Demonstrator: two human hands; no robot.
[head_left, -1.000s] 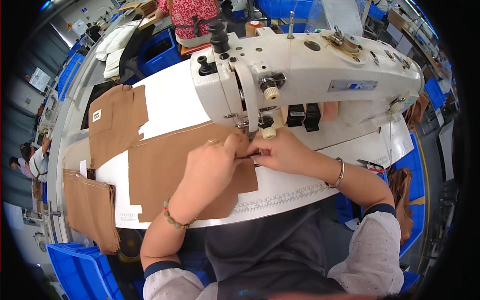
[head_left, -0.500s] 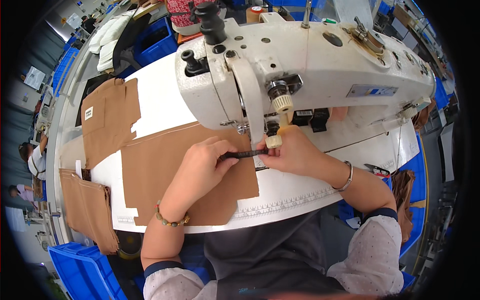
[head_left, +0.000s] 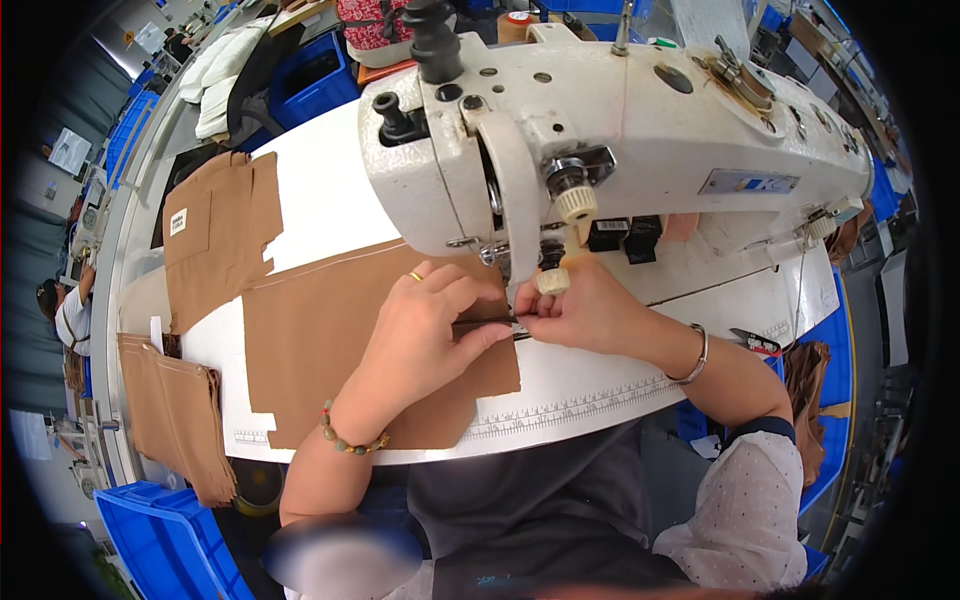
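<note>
Between my two hands runs a narrow dark strip [head_left: 482, 321], seen nearly edge-on, just in front of the needle area of a white sewing machine [head_left: 640, 120]. My right hand [head_left: 588, 305] pinches its right end between thumb and fingertips. My left hand [head_left: 418, 330] is curled around the other end, which its palm partly hides; the thumb lies along the near side. Beneath my left hand a large brown fabric panel [head_left: 320, 350] lies flat on the white table [head_left: 570, 400], one edge reaching under the machine head.
Brown pieces with a white label [head_left: 210, 225] lie at the far left. Nearer stands a folded brown stack [head_left: 175, 415]. Small black boxes [head_left: 625, 238] sit under the machine arm. Red-handled snips [head_left: 757, 342] lie at right. Blue bins [head_left: 175, 540] flank the table.
My left hand has shifted right, closer to my right hand, and its thumb has stretched out. Less of the dark strip shows now, turned edge-on. The brown panel has stayed in place.
</note>
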